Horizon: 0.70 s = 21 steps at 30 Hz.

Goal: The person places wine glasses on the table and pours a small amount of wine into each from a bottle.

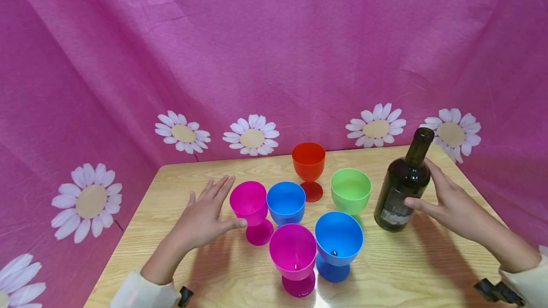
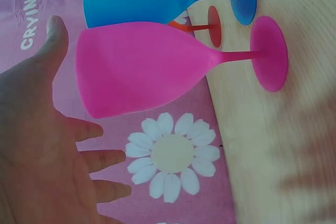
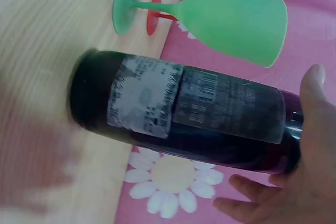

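Observation:
My left hand (image 1: 206, 216) is spread beside a pink goblet (image 1: 249, 203), its thumb near the bowl. In the left wrist view the fingers are apart and nothing lies in the palm. On the right, a dark wine bottle (image 1: 400, 194) with a label (image 3: 231, 103) on its side stands on the table. My right hand (image 1: 454, 203) is beside it, thumb out in front and fingers reaching behind. Those fingers look loose and extended, not wrapped round the glass. A green goblet (image 1: 351, 191) stands just left of the bottle.
A red goblet (image 1: 308, 163) stands at the back. One blue goblet (image 1: 286, 203) is beside the left pink one; another blue goblet (image 1: 338, 239) and a second pink goblet (image 1: 293, 253) stand in front. Purple cloth (image 1: 274, 61) with daisies hangs behind the wooden table (image 1: 180, 179).

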### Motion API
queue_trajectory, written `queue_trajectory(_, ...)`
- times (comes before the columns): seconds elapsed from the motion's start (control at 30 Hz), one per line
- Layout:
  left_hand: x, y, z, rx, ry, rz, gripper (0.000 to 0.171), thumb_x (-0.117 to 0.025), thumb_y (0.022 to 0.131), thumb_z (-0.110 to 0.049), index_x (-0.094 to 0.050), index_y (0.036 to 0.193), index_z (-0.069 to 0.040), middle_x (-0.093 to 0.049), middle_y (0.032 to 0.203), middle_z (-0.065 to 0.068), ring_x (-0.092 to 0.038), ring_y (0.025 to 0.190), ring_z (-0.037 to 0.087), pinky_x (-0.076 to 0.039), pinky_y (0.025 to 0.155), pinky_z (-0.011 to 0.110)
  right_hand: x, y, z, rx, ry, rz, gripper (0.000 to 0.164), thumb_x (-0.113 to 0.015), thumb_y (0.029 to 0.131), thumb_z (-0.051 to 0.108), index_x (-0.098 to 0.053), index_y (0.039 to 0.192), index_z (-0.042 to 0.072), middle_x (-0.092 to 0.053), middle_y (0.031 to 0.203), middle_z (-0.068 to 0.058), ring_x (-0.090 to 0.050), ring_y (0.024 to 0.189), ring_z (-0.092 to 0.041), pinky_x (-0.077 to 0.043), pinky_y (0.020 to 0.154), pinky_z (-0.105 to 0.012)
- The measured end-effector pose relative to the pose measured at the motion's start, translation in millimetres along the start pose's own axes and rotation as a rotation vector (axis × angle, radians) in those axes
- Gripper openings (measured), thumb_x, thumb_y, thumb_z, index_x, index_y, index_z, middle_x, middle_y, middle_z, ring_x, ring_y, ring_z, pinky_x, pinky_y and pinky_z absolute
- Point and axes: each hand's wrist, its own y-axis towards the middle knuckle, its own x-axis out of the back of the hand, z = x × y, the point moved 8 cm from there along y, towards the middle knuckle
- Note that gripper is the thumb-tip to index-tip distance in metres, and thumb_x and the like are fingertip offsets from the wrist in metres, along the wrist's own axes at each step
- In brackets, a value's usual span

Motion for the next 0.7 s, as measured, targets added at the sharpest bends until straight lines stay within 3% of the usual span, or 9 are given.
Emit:
queue_trajectory(0.03, -1.6, 1.0, 0.4, 0.0, -0.019, 0.002, 0.106, -0.072, 0.084, -0.068, -0.025, 0.165, -0.02, -0.029, 0.169, 0.011, -0.013, 0.156, 0.045, -0.008, 0.112, 0.082, -1.2, -0.1, -1.0, 0.001, 0.019, -0.003, 0.108, -0.081, 0.091, 0.021, -0.005, 0.167, 0.016, -0.033, 0.153, -0.043, -0.045, 0.127, -0.064, -0.039, 0.094, -0.075)
queue_trajectory(0.13, -5.7, 3.4, 1.2, -0.001, -0.083, 0.009, 0.106, -0.074, 0.084, -0.066, -0.025, 0.165, -0.019, -0.03, 0.168, 0.013, -0.015, 0.156, 0.045, -0.009, 0.113, 0.081, -5.8, -1.4, -6.1, -0.005, 0.087, -0.011, 0.105, -0.08, 0.091, 0.015, -0.007, 0.167, 0.021, -0.041, 0.151, -0.036, -0.05, 0.13, -0.045, -0.046, 0.105, -0.043)
queue_trajectory(0.27, -11.7, 6.3, 2.8, 0.01, -0.203, 0.036, 0.108, -0.077, 0.084, -0.061, -0.022, 0.166, -0.019, -0.03, 0.167, 0.017, -0.016, 0.156, 0.046, -0.011, 0.116, 0.078, -16.1, -1.1, -13.4, -0.008, 0.23, -0.01, 0.099, -0.075, 0.094, 0.005, -0.009, 0.166, 0.022, -0.04, 0.151, -0.025, -0.047, 0.129, -0.002, -0.042, 0.097, -0.011)
queue_trajectory(0.37, -18.4, 9.1, 4.0, 0.019, -0.337, 0.063, 0.109, -0.079, 0.085, -0.055, -0.017, 0.167, -0.02, -0.028, 0.168, 0.015, -0.02, 0.155, 0.045, -0.025, 0.116, 0.073, -23.6, 0.7, -19.0, -0.021, 0.301, -0.022, 0.094, -0.073, 0.095, 0.003, -0.01, 0.165, 0.016, -0.037, 0.148, -0.022, -0.042, 0.118, 0.013, -0.045, 0.091, -0.009)
queue_trajectory(0.5, -27.6, 13.1, 4.8, 0.01, -0.526, 0.08, 0.111, -0.083, 0.086, -0.046, -0.012, 0.167, -0.018, -0.029, 0.168, 0.012, -0.028, 0.153, 0.042, -0.044, 0.109, 0.064, -33.4, 1.8, -28.9, -0.089, 0.345, -0.029, 0.092, -0.072, 0.096, 0.008, -0.01, 0.164, 0.014, -0.035, 0.15, -0.021, -0.039, 0.118, 0.01, -0.035, 0.088, -0.004)
queue_trajectory(0.6, -32.0, 15.1, 4.8, -0.003, -0.62, 0.068, 0.11, -0.085, 0.085, -0.039, -0.014, 0.166, -0.016, -0.033, 0.166, 0.014, -0.031, 0.151, 0.041, -0.043, 0.11, 0.061, -41.7, 2.3, -34.1, -0.126, 0.389, -0.022, 0.093, -0.073, 0.096, 0.01, -0.01, 0.164, 0.021, -0.032, 0.153, -0.017, -0.038, 0.122, 0.005, -0.035, 0.088, -0.006)
queue_trajectory(0.7, -34.6, 15.9, 4.1, -0.007, -0.696, 0.05, 0.108, -0.086, 0.085, -0.034, -0.017, 0.166, -0.017, -0.038, 0.162, 0.016, -0.036, 0.148, 0.042, -0.043, 0.111, 0.061, -48.1, 2.9, -36.5, -0.132, 0.439, -0.029, 0.096, -0.073, 0.095, 0.007, -0.01, 0.163, 0.028, -0.036, 0.151, -0.005, -0.04, 0.124, 0.003, -0.036, 0.089, -0.007)
